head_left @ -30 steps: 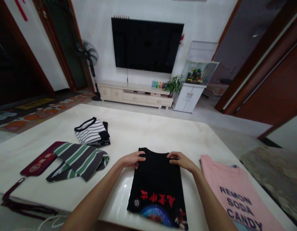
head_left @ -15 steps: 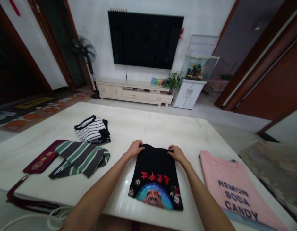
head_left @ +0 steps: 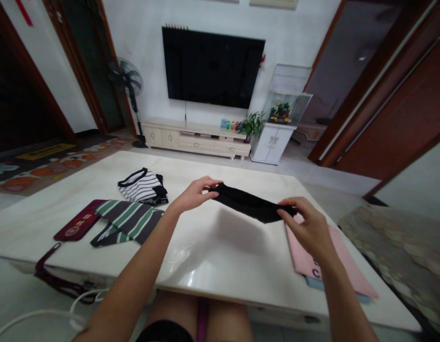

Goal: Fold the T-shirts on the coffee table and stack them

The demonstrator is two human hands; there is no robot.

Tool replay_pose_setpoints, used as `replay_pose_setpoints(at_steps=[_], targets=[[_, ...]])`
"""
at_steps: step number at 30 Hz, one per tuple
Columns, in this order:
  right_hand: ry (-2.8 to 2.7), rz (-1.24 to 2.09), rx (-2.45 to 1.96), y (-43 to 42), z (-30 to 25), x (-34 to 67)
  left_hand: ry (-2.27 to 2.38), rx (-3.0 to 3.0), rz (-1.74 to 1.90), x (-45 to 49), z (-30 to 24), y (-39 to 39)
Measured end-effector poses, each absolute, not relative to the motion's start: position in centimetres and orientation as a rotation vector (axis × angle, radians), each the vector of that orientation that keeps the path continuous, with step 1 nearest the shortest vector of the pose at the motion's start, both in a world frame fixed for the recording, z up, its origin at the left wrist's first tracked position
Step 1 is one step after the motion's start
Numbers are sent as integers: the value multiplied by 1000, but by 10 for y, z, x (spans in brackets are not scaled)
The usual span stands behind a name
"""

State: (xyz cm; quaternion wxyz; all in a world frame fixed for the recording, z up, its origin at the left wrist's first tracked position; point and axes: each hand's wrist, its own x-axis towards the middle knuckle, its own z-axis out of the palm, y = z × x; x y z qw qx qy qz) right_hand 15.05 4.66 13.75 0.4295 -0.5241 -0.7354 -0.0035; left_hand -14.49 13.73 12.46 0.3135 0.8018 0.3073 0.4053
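Both hands, left hand and right hand, pinch opposite ends of a folded black shirt, keeping it flat above the desk.

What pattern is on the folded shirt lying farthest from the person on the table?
The folded shirt has black-and-white stripes with black trim, shown in the head view.

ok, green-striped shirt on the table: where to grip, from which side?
The green-striped shirt lies folded flat beside the left forearm, apart from the black shirt that both hands hold up. Probably best: come from the near side and pinch its two near corners, fingers sliding under the edge, since the flat layers offer no raised fold.
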Motion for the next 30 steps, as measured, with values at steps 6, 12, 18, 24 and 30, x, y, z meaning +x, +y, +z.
replay_pose_setpoints(at_steps=[6,12,18,24,30], targets=[[-2267,558,-1284,-30,84,127,1185,2422,437,-165,63,98],[-2142,400,-1620,54,19,144,1259,2495,364,-99,23,37],[-2182,272,-1692,114,-24,141,1114,2478,320,-25,-19,-16],[-2028,34,-1941,61,-34,155,1274,2523,399,-67,-20,9],[-1983,-50,-1983,-34,-55,105,1620,2482,374,-103,-9,66]])
